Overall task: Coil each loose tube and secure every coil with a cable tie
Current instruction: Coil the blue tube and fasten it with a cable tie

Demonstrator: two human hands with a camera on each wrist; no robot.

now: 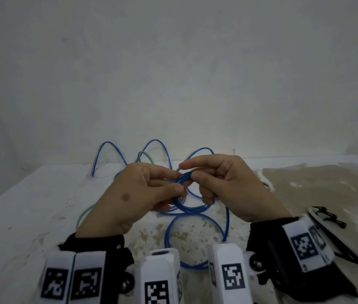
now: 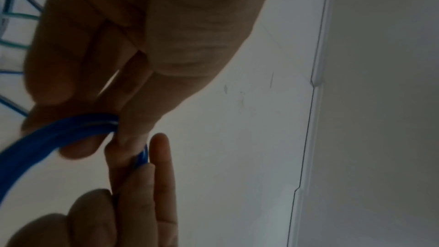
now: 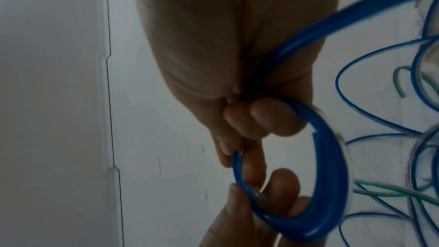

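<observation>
Both hands hold a small coil of blue tube (image 1: pixel 185 195) above the table. My left hand (image 1: pixel 149 189) pinches the coil's left side between thumb and fingers; the same blue coil (image 2: pixel 47 138) fills the lower left of the left wrist view. My right hand (image 1: pixel 222 183) grips the coil's top right, and its curled fingers (image 3: pixel 266 117) wrap the blue coil (image 3: pixel 330 176). Loose blue tube (image 1: pixel 195 233) runs on in wide loops over the table. A green tube (image 1: pixel 145 155) lies tangled behind my hands.
A bundle of black cable ties (image 1: pixel 331 218), with a white band beside it, lies at the right on the white stained table (image 1: pixel 31 205). A pale wall (image 1: pixel 173 73) rises directly behind the table. Loops of blue tube (image 1: pixel 108 154) stand up against it.
</observation>
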